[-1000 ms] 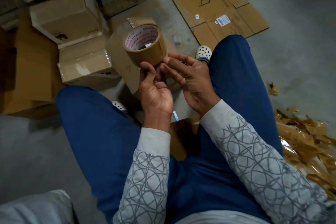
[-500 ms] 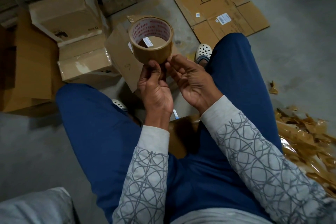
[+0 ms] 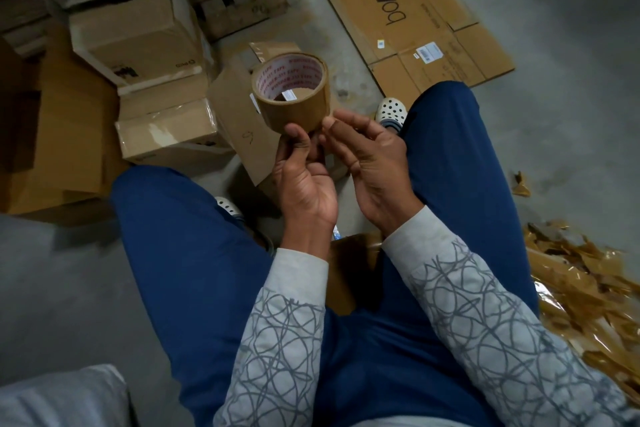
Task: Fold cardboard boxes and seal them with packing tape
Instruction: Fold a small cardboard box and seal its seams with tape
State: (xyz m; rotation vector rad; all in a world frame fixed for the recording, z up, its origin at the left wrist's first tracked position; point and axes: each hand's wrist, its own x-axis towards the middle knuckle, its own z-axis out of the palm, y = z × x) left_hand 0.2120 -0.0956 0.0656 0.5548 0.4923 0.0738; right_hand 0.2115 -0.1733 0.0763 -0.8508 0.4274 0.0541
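A roll of brown packing tape (image 3: 294,104) with a white, red-lettered core is held up in front of me above my knees. My left hand (image 3: 304,180) grips its lower edge, thumb on the outer face. My right hand (image 3: 370,163) touches the roll's lower right side with thumb and fingertips. Behind the roll, a small cardboard box (image 3: 239,125) lies tilted on the floor between my feet. A flattened carton (image 3: 415,28) printed "boAt" lies on the floor at the upper right.
Several taped cardboard boxes (image 3: 138,31) and flat sheets (image 3: 69,135) are stacked at the left. A pile of crumpled brown tape and plastic scraps (image 3: 581,288) lies at the right. I sit with blue-trousered legs (image 3: 194,253) spread on the grey concrete floor (image 3: 571,114).
The tape roll has been turned in my hands, its opening now facing more toward me, and my right fingertips have shifted along its lower right edge.
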